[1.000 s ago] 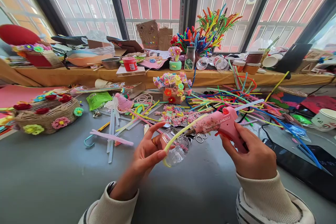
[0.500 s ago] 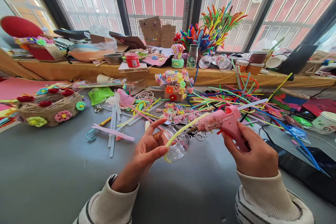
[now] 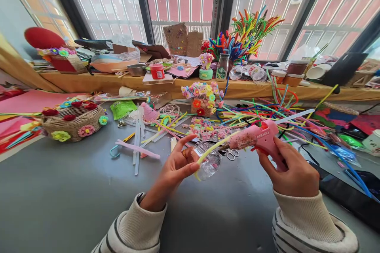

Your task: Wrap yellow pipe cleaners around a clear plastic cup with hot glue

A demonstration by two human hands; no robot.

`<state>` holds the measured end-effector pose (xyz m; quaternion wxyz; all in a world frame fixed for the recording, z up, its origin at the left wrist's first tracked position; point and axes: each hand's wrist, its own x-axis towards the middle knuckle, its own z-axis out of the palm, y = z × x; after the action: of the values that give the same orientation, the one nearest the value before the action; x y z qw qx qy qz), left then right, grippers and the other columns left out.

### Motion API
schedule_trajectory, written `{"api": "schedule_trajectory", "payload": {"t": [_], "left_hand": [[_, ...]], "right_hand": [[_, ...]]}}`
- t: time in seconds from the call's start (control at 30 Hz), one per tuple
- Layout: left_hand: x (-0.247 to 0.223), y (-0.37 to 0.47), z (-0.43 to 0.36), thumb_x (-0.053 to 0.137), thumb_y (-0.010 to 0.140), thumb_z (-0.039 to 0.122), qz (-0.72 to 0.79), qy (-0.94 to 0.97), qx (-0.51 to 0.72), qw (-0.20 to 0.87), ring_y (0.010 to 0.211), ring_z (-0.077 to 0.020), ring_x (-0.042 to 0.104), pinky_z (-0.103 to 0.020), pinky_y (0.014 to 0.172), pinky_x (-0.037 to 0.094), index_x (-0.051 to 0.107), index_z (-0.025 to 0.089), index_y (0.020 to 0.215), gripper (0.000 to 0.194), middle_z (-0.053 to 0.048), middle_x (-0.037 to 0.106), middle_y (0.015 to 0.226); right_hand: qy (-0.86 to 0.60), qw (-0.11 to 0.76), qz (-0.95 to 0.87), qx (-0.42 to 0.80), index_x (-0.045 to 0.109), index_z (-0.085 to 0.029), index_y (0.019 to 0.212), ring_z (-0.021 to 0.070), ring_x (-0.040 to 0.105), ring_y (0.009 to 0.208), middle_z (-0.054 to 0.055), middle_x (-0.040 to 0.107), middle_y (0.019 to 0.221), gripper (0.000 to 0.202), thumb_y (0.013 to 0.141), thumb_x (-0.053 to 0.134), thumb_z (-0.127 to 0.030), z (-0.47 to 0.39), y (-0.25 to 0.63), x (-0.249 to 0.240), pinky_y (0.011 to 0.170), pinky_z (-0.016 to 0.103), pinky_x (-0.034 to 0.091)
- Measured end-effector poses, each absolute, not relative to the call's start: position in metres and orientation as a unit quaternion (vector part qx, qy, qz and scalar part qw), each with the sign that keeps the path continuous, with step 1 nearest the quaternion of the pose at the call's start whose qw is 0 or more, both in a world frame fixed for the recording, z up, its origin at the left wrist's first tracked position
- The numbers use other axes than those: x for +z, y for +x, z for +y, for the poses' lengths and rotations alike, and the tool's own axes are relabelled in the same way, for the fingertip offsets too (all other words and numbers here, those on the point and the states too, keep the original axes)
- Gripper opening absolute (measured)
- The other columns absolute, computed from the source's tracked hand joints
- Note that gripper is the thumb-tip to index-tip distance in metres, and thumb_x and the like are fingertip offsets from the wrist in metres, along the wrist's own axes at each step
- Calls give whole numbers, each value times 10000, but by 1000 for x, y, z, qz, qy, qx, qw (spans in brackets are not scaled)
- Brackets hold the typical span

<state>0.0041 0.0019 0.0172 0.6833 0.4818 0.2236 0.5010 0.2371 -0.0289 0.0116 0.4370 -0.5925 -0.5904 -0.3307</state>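
Observation:
My left hand (image 3: 181, 163) is closed around a clear plastic cup-like piece (image 3: 209, 166), pinching a yellow pipe cleaner (image 3: 212, 148) against it with the thumb. The pipe cleaner curves from under the thumb up to the right, and its lower end bends around the clear piece. In my right hand (image 3: 293, 168) is a pink hot glue gun (image 3: 264, 138), its fingers wrapped round the handle. The nozzle points left, close to the pipe cleaner; whether they touch I cannot tell. A translucent glue stick (image 3: 297, 116) juts from the gun's back.
Behind the hands lie scissors (image 3: 231, 154) and a heap of coloured pipe cleaners (image 3: 249, 112). A flower-trimmed twine basket (image 3: 74, 126) stands at left, near several glue sticks (image 3: 137, 146). A black phone-like device (image 3: 350, 193) is at right. A crowded ledge (image 3: 178, 87) runs along the windows.
The whole view has shifted, so the scene sits slightly further right. Both hands keep their grips, and the glue gun's nozzle stays close to the yellow pipe cleaner.

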Motion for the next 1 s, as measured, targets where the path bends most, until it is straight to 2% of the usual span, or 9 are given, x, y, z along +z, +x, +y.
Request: {"api": "schedule_trajectory", "payload": {"t": [0.17, 0.33, 0.47, 0.6, 0.77, 1.0], "left_hand": [[18, 4, 1, 657, 627, 195, 226, 463, 512, 687, 593, -84, 429, -287, 740, 384, 444, 217, 1127, 545, 50, 481, 618], [17, 2, 2, 648, 634, 195, 209, 457, 508, 700, 634, -99, 466, -298, 769, 385, 434, 221, 1134, 544, 43, 498, 642], [20, 0, 2, 639, 640, 201, 198, 447, 519, 701, 622, -94, 465, -281, 753, 387, 437, 214, 1129, 529, 40, 503, 638], [25, -2, 1, 651, 620, 219, 196, 417, 535, 708, 583, -83, 443, -257, 708, 396, 449, 205, 1127, 545, 44, 483, 618], [30, -11, 3, 649, 622, 259, 193, 382, 570, 701, 573, -73, 434, -225, 675, 403, 488, 216, 1101, 508, 45, 465, 611], [32, -14, 5, 650, 618, 241, 175, 368, 576, 708, 572, -72, 432, -229, 687, 418, 502, 215, 1099, 505, 41, 471, 619]], "right_hand": [[-579, 422, -600, -356, 580, -123, 964, 199, 614, 661, 94, 656, 793, 336, 710, 563, -343, -28, 240, 14, 570, 299, 491], [-600, 414, -580, -363, 589, -88, 921, 213, 605, 650, 110, 645, 742, 405, 685, 566, -416, -31, 244, 16, 579, 314, 481], [-673, 417, -526, -309, 599, -82, 930, 223, 599, 642, 121, 639, 766, 509, 693, 496, -521, -42, 258, 13, 557, 316, 460], [-744, 411, -469, -240, 614, -116, 909, 202, 565, 572, 82, 605, 701, 577, 653, 467, -611, -55, 287, 4, 517, 311, 438], [-761, 358, -486, -238, 627, -152, 765, 218, 557, 605, 57, 568, 688, 557, 610, 455, -659, -58, 314, -13, 528, 339, 433], [-765, 277, -543, -210, 612, -102, 790, 246, 559, 655, 102, 588, 701, 650, 670, 342, -681, -39, 321, -51, 591, 365, 436]]}}
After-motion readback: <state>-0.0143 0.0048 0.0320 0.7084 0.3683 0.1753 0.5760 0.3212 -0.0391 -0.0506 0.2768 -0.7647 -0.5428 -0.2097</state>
